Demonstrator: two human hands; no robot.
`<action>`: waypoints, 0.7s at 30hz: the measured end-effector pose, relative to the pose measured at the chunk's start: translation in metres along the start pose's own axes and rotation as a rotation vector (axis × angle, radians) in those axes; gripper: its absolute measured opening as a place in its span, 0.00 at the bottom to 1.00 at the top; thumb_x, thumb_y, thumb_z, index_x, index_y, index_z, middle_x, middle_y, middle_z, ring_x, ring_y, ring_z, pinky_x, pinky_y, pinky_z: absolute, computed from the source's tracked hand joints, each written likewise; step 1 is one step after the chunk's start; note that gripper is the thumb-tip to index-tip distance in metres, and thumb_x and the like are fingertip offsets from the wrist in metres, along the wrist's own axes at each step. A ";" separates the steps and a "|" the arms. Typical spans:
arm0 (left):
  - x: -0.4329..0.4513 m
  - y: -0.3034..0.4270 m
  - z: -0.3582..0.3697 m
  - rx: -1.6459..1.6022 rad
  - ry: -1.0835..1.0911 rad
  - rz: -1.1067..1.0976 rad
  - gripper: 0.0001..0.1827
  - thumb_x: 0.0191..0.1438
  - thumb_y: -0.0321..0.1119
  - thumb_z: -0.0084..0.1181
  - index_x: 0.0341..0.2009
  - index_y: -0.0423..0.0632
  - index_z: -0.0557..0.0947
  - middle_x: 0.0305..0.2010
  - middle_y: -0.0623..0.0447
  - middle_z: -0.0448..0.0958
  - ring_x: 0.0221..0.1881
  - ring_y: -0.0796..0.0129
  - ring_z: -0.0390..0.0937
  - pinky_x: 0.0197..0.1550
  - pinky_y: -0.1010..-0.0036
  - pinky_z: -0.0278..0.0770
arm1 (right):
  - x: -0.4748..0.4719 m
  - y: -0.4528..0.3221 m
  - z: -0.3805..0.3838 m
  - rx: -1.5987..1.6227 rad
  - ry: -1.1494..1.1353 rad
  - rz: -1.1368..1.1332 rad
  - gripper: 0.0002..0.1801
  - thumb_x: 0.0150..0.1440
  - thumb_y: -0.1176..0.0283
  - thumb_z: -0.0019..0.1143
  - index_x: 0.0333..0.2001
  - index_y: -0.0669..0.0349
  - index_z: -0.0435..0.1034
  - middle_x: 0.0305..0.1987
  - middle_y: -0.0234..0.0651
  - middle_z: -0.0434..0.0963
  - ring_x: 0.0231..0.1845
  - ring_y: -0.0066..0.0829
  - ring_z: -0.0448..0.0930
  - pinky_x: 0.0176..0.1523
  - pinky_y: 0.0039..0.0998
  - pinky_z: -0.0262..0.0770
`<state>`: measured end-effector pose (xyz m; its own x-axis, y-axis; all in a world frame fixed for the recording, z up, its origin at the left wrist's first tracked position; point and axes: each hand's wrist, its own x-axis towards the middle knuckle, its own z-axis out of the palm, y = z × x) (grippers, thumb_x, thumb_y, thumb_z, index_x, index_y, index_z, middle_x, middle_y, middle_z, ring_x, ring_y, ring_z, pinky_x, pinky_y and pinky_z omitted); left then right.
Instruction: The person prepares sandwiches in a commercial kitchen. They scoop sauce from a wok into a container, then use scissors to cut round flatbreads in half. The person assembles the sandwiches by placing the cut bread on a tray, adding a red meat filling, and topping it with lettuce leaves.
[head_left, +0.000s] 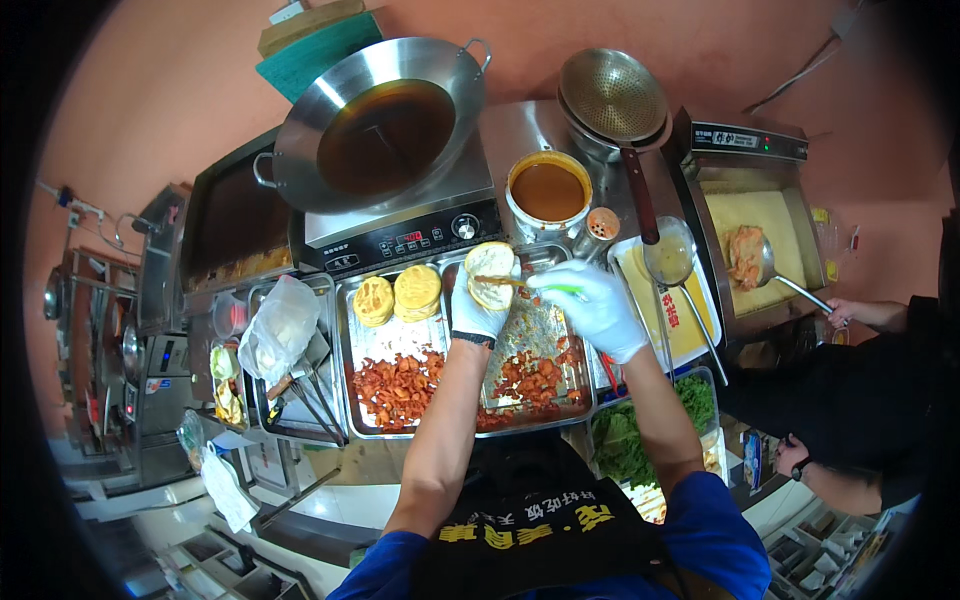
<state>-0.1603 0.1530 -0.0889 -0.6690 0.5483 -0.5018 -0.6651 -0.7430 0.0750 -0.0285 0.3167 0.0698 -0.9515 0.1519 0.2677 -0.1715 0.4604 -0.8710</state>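
Note:
My left hand (478, 307), in a clear glove, holds an opened round flatbread (491, 268) with its pale inside facing up. Gloved too, my right hand (592, 304) grips a brush (559, 287) with a green handle, its brown end lying over the bread. Two stacks of round flatbreads (418, 291) stand in the left steel tray (356, 412), above a heap of reddish cooked pieces (399, 386). More such pieces (532, 379) lie in the right steel tray (525, 337) beneath my hands. A tub of brown sauce (549, 190) and a shaker (598, 229) stand beyond.
A large wok of dark liquid (386, 139) sits on an induction cooker (405, 240). Further right are a perforated strainer (615, 94) and a white tray of yellow liquid (637, 277). At the fryer (750, 300), another person's hand (847, 311) holds a ladle. Leafy greens (637, 442) lie below.

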 end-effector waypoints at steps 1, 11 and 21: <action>0.000 -0.002 -0.004 0.006 -0.016 -0.036 0.32 0.71 0.55 0.31 0.64 0.43 0.72 0.63 0.37 0.74 0.62 0.42 0.74 0.64 0.45 0.74 | -0.001 0.012 0.016 -0.010 0.010 -0.082 0.11 0.59 0.77 0.63 0.46 0.62 0.81 0.45 0.39 0.82 0.46 0.37 0.83 0.51 0.33 0.80; 0.005 0.012 -0.010 -0.062 -0.048 0.022 0.25 0.71 0.50 0.37 0.66 0.54 0.73 0.62 0.39 0.74 0.61 0.43 0.74 0.62 0.44 0.75 | -0.033 -0.011 0.040 0.065 0.113 0.095 0.11 0.61 0.78 0.58 0.47 0.63 0.80 0.45 0.41 0.83 0.44 0.33 0.85 0.48 0.31 0.81; -0.030 0.067 -0.010 0.025 -0.023 0.071 0.25 0.72 0.55 0.40 0.67 0.61 0.72 0.62 0.47 0.76 0.63 0.52 0.73 0.68 0.51 0.69 | -0.005 0.013 0.102 0.382 0.576 0.592 0.12 0.68 0.72 0.55 0.49 0.71 0.75 0.39 0.40 0.84 0.34 0.23 0.83 0.39 0.24 0.82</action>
<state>-0.1810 0.0831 -0.0771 -0.7217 0.5037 -0.4748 -0.6240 -0.7704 0.1312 -0.0516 0.2322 0.0153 -0.6538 0.7320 -0.1915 0.1339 -0.1372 -0.9814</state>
